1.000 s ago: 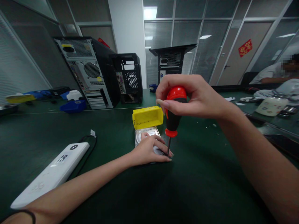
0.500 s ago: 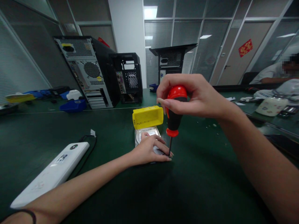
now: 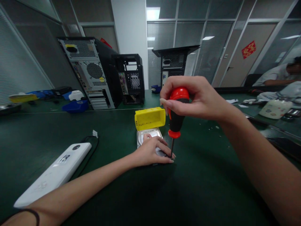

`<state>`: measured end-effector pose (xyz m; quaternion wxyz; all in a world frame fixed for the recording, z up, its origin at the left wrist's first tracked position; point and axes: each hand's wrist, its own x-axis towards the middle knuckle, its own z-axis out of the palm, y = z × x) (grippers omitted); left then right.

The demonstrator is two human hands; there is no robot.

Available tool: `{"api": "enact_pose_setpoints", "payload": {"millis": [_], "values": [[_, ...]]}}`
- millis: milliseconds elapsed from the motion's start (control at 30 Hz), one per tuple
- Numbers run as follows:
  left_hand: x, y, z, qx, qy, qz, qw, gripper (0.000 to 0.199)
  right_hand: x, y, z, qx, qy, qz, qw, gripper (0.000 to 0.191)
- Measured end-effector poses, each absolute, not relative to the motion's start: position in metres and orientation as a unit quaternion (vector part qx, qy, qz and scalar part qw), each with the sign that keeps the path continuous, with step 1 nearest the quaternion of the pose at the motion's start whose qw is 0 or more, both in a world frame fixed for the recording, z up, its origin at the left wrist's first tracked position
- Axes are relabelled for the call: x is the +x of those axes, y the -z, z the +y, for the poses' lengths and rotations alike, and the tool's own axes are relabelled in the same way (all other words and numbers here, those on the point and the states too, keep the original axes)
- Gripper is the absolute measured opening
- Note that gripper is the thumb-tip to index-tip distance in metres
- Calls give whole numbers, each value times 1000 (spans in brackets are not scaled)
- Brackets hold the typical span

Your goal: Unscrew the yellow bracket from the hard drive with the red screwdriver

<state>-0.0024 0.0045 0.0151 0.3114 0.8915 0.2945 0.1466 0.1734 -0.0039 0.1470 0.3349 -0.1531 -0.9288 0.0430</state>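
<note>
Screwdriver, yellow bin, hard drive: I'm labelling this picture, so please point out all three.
Screwdriver (image 3: 176, 122): head view, black handle grip.
Yellow bin (image 3: 150, 119): head view, inside surface.
Hard drive (image 3: 152, 133): head view, top face.

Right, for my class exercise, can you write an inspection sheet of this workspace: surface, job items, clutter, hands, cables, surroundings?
Surface: green table, small bits at right.
Job items: drive, lying flat; screwdriver, tip near its near right corner, contact unclear.
Clutter: yellow bin behind drive; white device at left.
Hands: left hand on drive; right hand gripping screwdriver.
Cables: black cable beside white device.
Surroundings: computer cases behind; person far right.
</note>
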Motion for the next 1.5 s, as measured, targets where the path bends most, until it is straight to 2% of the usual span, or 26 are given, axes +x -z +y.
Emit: {"api": "enact_pose_setpoints", "payload": {"millis": [733,1500], "values": [[-5,-11,5,900,-153,283,294,17,172,-147,-3,-168,16,-924,344,19],[-3,-12,4,900,-154,283,294,16,173,-148,-6,-163,9,-925,344,21]]}}
